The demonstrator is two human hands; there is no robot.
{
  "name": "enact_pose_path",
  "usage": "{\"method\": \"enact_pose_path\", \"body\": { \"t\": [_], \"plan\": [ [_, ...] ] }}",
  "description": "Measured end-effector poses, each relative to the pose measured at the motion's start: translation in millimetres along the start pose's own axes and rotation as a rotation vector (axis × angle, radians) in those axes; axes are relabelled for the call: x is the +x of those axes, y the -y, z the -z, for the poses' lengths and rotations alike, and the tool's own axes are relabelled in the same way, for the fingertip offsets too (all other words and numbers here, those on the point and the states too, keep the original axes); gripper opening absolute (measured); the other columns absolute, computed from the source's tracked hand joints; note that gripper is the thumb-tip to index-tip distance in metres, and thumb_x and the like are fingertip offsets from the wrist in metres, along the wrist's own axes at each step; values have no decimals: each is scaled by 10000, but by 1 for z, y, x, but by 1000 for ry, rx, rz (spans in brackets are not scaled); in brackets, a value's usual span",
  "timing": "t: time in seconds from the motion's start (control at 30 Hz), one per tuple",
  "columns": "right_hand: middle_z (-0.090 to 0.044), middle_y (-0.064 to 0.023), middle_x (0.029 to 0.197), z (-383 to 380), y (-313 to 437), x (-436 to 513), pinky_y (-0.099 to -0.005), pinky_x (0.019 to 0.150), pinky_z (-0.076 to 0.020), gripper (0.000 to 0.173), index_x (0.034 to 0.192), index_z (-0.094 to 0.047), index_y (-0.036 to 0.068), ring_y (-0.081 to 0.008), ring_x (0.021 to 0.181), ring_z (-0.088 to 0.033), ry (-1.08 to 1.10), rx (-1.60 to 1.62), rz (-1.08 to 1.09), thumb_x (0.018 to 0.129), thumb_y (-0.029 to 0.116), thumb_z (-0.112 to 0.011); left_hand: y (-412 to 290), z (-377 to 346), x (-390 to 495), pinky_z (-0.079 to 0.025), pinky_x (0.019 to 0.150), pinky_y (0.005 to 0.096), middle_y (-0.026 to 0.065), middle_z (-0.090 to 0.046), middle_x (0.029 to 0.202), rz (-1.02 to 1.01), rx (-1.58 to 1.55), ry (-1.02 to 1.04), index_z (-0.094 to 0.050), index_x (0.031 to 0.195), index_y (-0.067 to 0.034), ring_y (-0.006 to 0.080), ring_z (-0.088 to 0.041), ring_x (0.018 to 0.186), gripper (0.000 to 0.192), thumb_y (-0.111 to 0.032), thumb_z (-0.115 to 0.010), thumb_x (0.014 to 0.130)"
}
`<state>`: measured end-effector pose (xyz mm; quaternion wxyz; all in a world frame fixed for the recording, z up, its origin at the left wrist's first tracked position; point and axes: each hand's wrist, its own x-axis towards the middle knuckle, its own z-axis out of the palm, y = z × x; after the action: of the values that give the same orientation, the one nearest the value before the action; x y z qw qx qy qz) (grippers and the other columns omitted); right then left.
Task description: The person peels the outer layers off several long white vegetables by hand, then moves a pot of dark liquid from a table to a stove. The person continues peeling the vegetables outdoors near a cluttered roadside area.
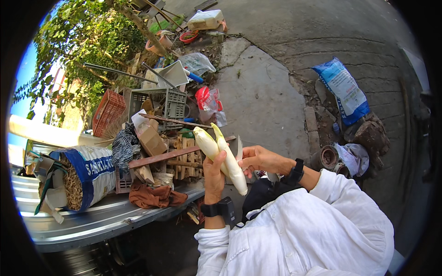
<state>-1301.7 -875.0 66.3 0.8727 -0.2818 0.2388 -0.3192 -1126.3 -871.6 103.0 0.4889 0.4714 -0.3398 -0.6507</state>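
My left hand (214, 174) holds two pale, tapered vegetables side by side, which look like peeled water bamboo shoots. The thicker one (206, 140) tilts to the upper left. The slimmer one (234, 172) lies across my palm, its greenish tip up and its blunt end down. My right hand (257, 160) is close beside them, fingers pinched on a thin, pale, pointed piece (239, 146); whether it is a blade or a strip of husk, I cannot tell. Black bands circle both wrists.
On the left, a corrugated metal sheet (114, 226) carries an open sack of shavings (98, 176) and a brown cloth (155, 196). Grey (174, 105) and red (108, 108) plastic crates and wooden boards (165, 156) lie ahead. At right are a blue-and-white bag (343, 89), a pot (326, 157) and a stump (371, 134).
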Motion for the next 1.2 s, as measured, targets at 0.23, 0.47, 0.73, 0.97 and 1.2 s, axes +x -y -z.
{"method": "enact_pose_path", "body": {
  "t": [0.23, 0.47, 0.73, 0.97, 1.2],
  "plan": [
    [-594, -25, 791, -2, -10, 4, -231, 555, -509, 130, 899, -574, 37, -95, 644, -585, -162, -128, -7, 855, 153, -612, 2, 1, 1, -483, 752, 276, 86, -612, 960, 34, 65, 28, -535, 1174, 39, 143, -586, 825, 437, -221, -637, 838],
    [-598, -22, 853, -6, -11, -2, -234, 569, -510, 162, 958, -582, 54, -93, 699, -593, -137, -47, 5, 880, 196, -595, 2, -2, 4, -511, 725, 283, 121, -632, 956, -2, -31, 30, -527, 1180, 18, 156, -609, 794, 415, -217, -623, 851],
    [-599, -29, 926, 1, -6, -2, -230, 576, -506, 276, 1036, -568, 44, -89, 735, -586, -8, -160, 12, 899, 280, -612, 4, -1, 10, -491, 733, 281, 94, -624, 948, -9, -23, 5, -557, 1097, 6, 137, -585, 844, 382, -279, -593, 845],
    [-598, -36, 886, 5, -17, 1, -236, 569, -501, 279, 1036, -559, 19, -89, 706, -577, -12, -130, -5, 884, 247, -609, 6, -2, 9, -492, 695, 257, 77, -651, 924, 14, 130, -25, -581, 1080, -2, 114, -591, 763, 336, -241, -675, 864],
    [-592, -26, 862, 8, -22, 1, -243, 565, -504, 257, 1059, -558, 44, -86, 696, -574, -6, 21, -24, 902, 246, -585, 6, -1, 11, -498, 688, 256, 78, -657, 918, 27, 1, 43, -585, 1079, -20, 120, -598, 757, 295, -217, -656, 871]
  ]
}}
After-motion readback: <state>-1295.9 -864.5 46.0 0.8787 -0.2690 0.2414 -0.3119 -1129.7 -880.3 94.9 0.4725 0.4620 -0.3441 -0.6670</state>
